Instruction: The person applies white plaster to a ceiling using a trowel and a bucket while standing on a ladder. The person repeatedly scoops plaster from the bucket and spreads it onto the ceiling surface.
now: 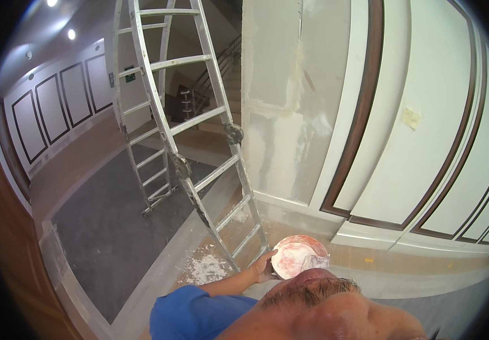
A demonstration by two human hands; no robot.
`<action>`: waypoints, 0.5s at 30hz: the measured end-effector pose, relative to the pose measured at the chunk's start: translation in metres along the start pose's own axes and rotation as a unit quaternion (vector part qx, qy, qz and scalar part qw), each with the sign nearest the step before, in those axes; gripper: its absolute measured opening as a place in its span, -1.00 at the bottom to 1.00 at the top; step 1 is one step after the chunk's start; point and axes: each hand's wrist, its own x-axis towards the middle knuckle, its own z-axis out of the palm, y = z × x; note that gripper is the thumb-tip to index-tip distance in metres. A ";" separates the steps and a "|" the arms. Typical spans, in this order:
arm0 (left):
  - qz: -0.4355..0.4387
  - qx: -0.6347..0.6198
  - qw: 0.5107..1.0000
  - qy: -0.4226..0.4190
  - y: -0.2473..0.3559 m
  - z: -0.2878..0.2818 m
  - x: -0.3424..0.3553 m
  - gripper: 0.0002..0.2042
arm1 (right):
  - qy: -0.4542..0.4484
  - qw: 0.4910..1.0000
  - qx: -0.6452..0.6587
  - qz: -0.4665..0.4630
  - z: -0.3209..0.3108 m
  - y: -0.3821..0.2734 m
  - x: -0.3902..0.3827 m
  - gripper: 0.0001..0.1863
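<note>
Left hand (264,265) grips red bowl (296,255) rim (plaster-smeared), beside ladder (199,141); right hand unseen.

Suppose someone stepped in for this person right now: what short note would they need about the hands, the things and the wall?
Left hand: grips the rim of the red plaster-smeared bowl, held low near the ladder.
Right hand: out of view.
A putty knife rests in the bowl.
Done: the wall corner carries rough filler patches.
Left: the patches look uneven and unpainted; white crumbs lie on the floor by the ladder's foot.
</note>
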 end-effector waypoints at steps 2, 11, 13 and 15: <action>0.022 0.007 1.000 -0.002 0.003 0.009 -0.010 -0.29 | 0.005 1.000 0.002 0.007 0.004 -0.005 -0.004 -0.58; 0.028 0.004 1.000 -0.013 -0.020 0.048 -0.016 0.01 | 0.002 0.998 0.031 -0.047 -0.032 -0.008 -0.025 -0.57; 0.012 0.010 1.000 0.023 -0.042 0.041 -0.005 0.07 | 0.016 0.997 0.053 -0.055 -0.050 -0.007 -0.036 -0.55; -0.023 0.042 0.994 0.094 -0.072 0.024 0.006 0.13 | 0.025 0.994 0.082 -0.061 -0.065 -0.007 -0.052 -0.53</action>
